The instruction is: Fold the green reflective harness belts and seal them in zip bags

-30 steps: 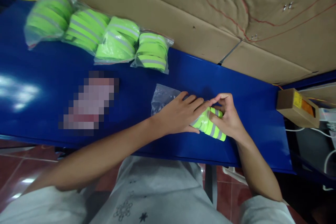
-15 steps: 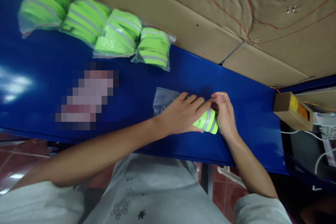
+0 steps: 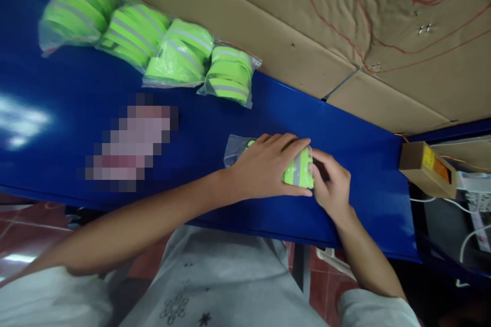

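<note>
My left hand (image 3: 268,166) curls over a neon-green band roll with grey reflective stripes (image 3: 299,171) and over the clear plastic bag (image 3: 235,148) on the blue table (image 3: 192,127). The roll lies partly inside the bag's mouth; some green shows through the plastic at the bag's far end. My right hand (image 3: 332,186) presses against the roll's right end with its fingers bent. Both hands grip the roll.
Several filled bags of the same green bands (image 3: 146,43) lie in a row at the table's far left. A pixelated patch (image 3: 128,143) sits left of my hands. Cardboard sheets (image 3: 345,20) line the far side. A small cardboard box (image 3: 427,168) stands at the right end.
The green roll has slid left, deeper under my left hand and into the bag. My right hand followed it leftward, pushing on its end.
</note>
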Available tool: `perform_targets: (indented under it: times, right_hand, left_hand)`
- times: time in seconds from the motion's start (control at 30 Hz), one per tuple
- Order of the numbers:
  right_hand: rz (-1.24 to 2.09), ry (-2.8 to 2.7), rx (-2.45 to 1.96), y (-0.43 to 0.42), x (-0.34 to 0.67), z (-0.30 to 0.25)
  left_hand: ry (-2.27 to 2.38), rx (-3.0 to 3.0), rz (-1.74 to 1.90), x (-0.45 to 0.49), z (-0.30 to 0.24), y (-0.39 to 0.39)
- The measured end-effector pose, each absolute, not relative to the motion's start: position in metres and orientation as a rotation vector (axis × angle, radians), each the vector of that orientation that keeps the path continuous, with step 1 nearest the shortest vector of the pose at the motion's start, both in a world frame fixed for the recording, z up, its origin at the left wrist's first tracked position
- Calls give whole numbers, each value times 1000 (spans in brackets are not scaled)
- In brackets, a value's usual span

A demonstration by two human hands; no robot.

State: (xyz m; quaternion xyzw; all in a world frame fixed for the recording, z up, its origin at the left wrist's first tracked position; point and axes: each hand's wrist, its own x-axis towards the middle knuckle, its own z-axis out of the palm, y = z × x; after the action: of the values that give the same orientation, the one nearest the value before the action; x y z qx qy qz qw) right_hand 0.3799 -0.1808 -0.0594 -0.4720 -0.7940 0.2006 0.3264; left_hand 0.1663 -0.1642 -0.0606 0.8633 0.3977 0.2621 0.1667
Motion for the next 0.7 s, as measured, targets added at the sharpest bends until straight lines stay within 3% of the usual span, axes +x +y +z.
perform_targets:
  times: [0.1,0.47,0.6,0.7]
  right_hand:
    - [300,-2176,-1112,-187,370,-61]
    - [321,-2405,-727,-191,379,-56]
    - [276,-2402,-778,-188,377,-61]
    - [36,-2333,-894,-192,389,-58]
  left_hand:
    - [1087,2459,778,165,-56,-164]
    - [998,2258,750,151,-39,-159]
    - [982,2251,762,149,-35,-159]
    - [822,2042,822,146,-25,-160]
